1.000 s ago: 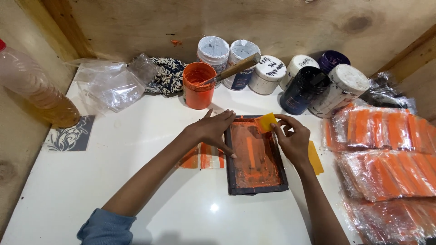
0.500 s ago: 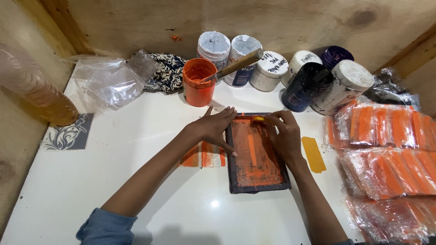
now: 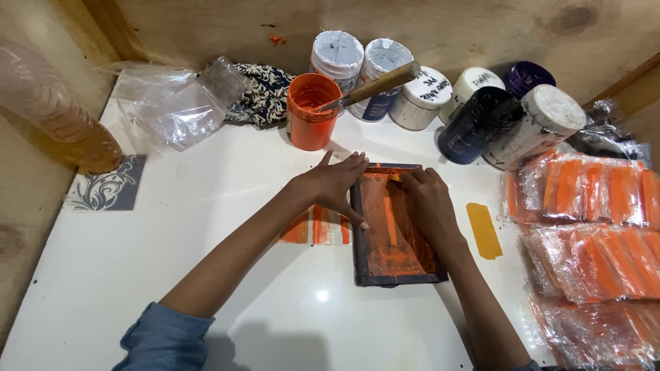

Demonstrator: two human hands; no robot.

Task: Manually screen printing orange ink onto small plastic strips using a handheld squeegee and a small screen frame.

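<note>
My left hand (image 3: pixel 335 184) lies flat, fingers spread, pinning the frame (image 3: pixel 394 227) at centre frame; my right hand (image 3: pixel 427 206) is closed on a squeegee inside it. If the frame slips, ink could smear onto the striped piece (image 3: pixel 315 228) or the counter (image 3: pixel 206 275).

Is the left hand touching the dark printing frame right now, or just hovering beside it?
Touching. The head view shows the left hand lying flat with its fingers pressed on the left edge and top corner of the printing frame, no gap visible.
</note>
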